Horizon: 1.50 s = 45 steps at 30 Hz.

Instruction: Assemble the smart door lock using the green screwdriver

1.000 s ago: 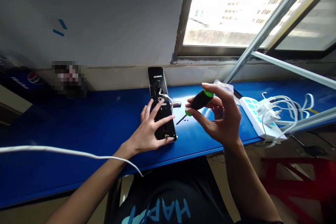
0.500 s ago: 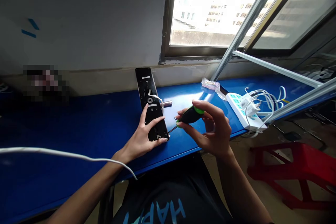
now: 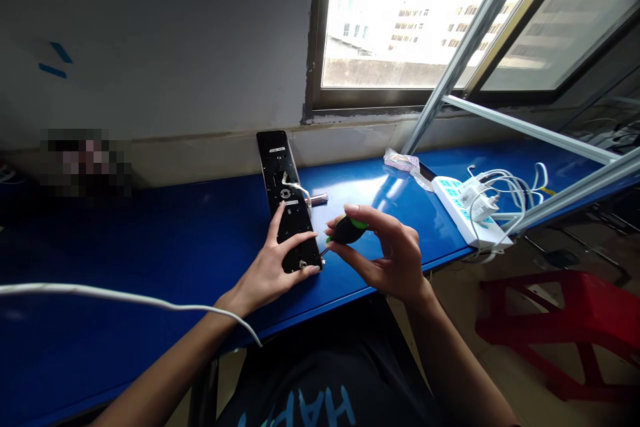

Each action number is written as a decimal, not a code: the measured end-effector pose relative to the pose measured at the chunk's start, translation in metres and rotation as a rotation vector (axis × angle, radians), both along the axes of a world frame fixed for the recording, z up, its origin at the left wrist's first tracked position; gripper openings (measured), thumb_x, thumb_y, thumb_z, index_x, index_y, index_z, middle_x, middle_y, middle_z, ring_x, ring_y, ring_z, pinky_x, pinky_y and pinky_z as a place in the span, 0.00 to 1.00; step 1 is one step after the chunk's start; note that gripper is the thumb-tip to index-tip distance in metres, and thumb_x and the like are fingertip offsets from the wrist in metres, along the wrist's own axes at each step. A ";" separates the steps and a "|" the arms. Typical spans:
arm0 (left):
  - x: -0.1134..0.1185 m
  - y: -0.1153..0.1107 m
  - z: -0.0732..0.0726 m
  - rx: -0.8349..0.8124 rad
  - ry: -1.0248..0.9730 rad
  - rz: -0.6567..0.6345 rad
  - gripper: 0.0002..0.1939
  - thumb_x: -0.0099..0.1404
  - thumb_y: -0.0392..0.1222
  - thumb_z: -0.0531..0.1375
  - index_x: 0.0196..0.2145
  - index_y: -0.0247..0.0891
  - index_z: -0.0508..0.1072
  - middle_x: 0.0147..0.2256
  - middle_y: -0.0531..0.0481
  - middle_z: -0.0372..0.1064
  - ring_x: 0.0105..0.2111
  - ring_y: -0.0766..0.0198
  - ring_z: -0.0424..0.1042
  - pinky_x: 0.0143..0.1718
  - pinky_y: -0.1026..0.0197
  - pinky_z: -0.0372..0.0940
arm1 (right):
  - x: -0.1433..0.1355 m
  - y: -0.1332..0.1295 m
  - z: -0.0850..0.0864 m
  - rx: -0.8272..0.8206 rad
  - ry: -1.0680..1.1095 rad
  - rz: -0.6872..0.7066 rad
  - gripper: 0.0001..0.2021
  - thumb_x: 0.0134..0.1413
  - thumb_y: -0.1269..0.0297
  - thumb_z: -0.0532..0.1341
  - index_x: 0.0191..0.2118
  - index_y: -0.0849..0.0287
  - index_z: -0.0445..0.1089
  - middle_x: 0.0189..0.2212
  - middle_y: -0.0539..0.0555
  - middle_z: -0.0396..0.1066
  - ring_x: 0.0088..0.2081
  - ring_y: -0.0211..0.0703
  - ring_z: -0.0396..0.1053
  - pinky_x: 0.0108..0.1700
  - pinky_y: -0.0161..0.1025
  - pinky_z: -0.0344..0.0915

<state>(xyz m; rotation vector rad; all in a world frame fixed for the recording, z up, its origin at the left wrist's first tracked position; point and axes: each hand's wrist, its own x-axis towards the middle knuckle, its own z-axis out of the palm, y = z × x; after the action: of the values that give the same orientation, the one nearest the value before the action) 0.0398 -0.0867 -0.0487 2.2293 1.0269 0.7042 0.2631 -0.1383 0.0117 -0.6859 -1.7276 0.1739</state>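
Note:
On the blue table is a long black panel [image 3: 274, 163] with small screws, white labels and a white cable. It slants away from me, its far end against the wall. My left hand [image 3: 265, 263] holds its lower part, fingers spread over the face and right edge. A screwdriver with a black and green handle [image 3: 349, 230] is pinched between the thumb and fingers of my right hand [image 3: 397, 257]. Its shaft points at the panel's lower right edge, by a small metal part; whether the tip touches is unclear. A shiny metallic cylinder [image 3: 319, 199] lies just right of the panel.
At right, a white power strip [image 3: 457, 210] carries chargers and tangled white cables. Beside it are a plastic packet [image 3: 401, 160] and a metal frame [image 3: 450, 73]. A white cable [image 3: 125, 293] hangs across my left forearm. A red stool [image 3: 595, 320] stands on the floor.
My right hand has moved left with the screwdriver, bringing the handle closer to the panel's edge. The left hand and panel have stayed nearly in place.

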 end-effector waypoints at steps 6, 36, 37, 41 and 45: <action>0.000 0.000 -0.001 0.001 -0.003 0.002 0.31 0.64 0.57 0.69 0.62 0.51 0.73 0.76 0.58 0.11 0.73 0.33 0.46 0.71 0.40 0.58 | 0.000 0.007 0.000 0.046 -0.040 0.007 0.38 0.50 0.76 0.75 0.65 0.45 0.67 0.42 0.52 0.80 0.37 0.43 0.80 0.40 0.43 0.81; -0.002 0.002 0.002 0.293 0.188 -0.023 0.26 0.67 0.58 0.66 0.61 0.56 0.75 0.77 0.55 0.29 0.75 0.30 0.24 0.71 0.26 0.41 | 0.008 0.002 0.023 -0.083 -0.058 0.124 0.28 0.61 0.76 0.65 0.64 0.45 0.70 0.53 0.56 0.78 0.52 0.52 0.77 0.53 0.55 0.78; -0.002 0.003 0.002 0.290 0.185 -0.023 0.26 0.67 0.58 0.66 0.62 0.56 0.74 0.77 0.54 0.30 0.75 0.31 0.24 0.71 0.26 0.41 | 0.009 0.003 0.022 -0.055 -0.036 0.092 0.28 0.58 0.75 0.69 0.61 0.44 0.73 0.48 0.55 0.78 0.47 0.50 0.79 0.47 0.51 0.80; -0.002 0.004 0.001 0.263 0.177 -0.021 0.26 0.67 0.58 0.66 0.61 0.57 0.74 0.77 0.54 0.33 0.75 0.31 0.25 0.71 0.25 0.41 | 0.012 0.003 0.021 -0.041 -0.028 -0.012 0.22 0.60 0.68 0.69 0.59 0.43 0.75 0.47 0.55 0.75 0.45 0.48 0.78 0.46 0.48 0.79; -0.002 0.004 0.001 0.242 0.189 -0.012 0.27 0.66 0.59 0.66 0.62 0.58 0.74 0.77 0.52 0.34 0.75 0.30 0.27 0.70 0.24 0.45 | 0.013 0.001 0.023 -0.106 -0.045 0.094 0.24 0.69 0.73 0.56 0.66 0.46 0.69 0.59 0.57 0.74 0.57 0.54 0.75 0.56 0.56 0.76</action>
<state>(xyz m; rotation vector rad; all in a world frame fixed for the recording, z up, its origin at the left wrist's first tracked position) 0.0377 -0.0827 -0.0474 2.5484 1.0651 0.6514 0.2762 -0.1373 0.0347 -0.6910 -1.8050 0.3191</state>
